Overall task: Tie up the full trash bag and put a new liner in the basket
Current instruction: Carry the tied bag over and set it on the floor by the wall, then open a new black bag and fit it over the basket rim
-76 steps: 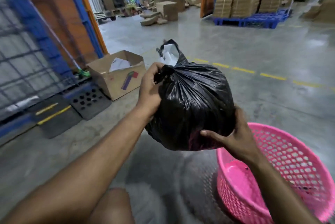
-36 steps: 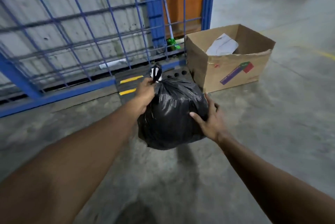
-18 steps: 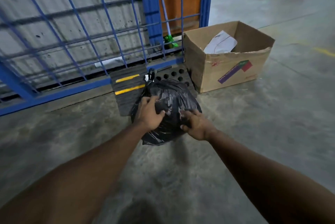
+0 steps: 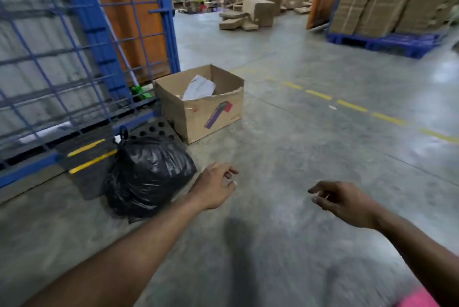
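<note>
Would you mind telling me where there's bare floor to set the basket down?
Bare concrete lies right of the black trash bag, between it and the yellow dashed line. By the blue mesh fence it is crowded: bag, ramp mat, cardboard box.

One tied black trash bag [image 4: 146,177], one open cardboard box [image 4: 201,105], two empty hands; distant cartons blurred, uncountable.

- Pink basket [image 4: 417,300]: your view's bottom edge cuts off all but a blurred sliver.
- Trash bag [image 4: 149,175]: your left forearm covers its lower right side.
- Cardboard box [image 4: 198,108]: its contents are mostly hidden from you.
</note>
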Available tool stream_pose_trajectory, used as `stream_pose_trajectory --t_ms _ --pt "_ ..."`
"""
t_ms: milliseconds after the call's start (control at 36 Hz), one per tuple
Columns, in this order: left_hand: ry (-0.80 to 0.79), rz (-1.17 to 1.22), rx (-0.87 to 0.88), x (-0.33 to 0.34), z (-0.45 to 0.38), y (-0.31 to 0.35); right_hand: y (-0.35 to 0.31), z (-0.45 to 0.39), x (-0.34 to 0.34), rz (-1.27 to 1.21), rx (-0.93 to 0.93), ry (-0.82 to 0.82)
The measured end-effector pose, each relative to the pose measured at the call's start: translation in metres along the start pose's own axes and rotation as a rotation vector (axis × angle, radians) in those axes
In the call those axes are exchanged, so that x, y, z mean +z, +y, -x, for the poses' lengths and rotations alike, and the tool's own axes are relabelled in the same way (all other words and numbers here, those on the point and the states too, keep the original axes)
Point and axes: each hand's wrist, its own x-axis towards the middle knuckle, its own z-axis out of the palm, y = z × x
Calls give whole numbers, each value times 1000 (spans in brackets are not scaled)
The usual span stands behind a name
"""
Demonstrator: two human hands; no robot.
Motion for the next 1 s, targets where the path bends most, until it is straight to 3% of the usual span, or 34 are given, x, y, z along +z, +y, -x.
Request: stream_pose_trajectory --t_ms 167,333,472,583,750,889,1000 --pt "-145 134 248 80 13 116 57 173 -45 -43 170 265" --pt "-334 235 506 170 60 245 91 323 -82 13 391 392" --pt "-493 228 721 233 118 323 116 389 -103 66 484 413" --pt "-522 93 889 267 157 358 142 414 -105 -6 532 470" --pt "-540 -222 940 331 186 399 216 475 -55 -245 704 648" --pt "-584 -314 862 361 177 406 295 528 18 -403 940 630" --pt "-506 -426 920 375 181 397 361 571 86 -505 1218 589"
